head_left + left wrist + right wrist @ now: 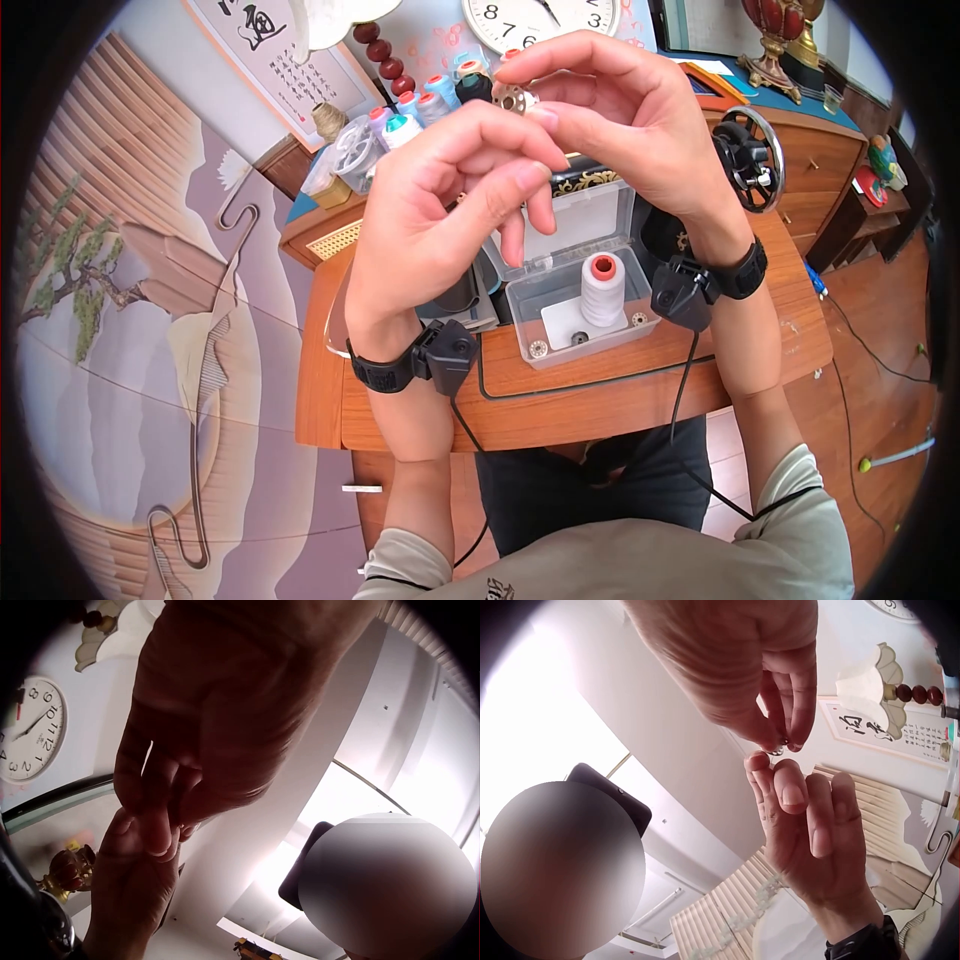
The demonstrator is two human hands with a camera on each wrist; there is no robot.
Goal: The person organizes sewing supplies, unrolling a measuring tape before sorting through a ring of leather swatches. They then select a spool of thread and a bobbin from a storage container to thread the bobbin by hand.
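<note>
My right hand (pixel 640 125) pinches a small metal bobbin with holes (pixel 513 99) between thumb and fingertips, above the sewing machine. Just below and left of the bobbin is my left hand (pixel 430 205), its thumb and index tips close together and the other fingers loosely bent; whether a thread lies between them cannot be seen. In the right wrist view the bobbin (pixel 778 749) shows edge-on, near the left fingers. A white thread cone (pixel 603 290) stands in an open clear plastic box (pixel 575 352), with several bobbins around it.
The box sits on the wooden table (pixel 400 415). A black handwheel (pixel 748 160) is at the right. Behind the hands are thread spools (pixel 432 107) and a wall clock (pixel 535 18). Cables from the wrist cameras hang over the table's front edge.
</note>
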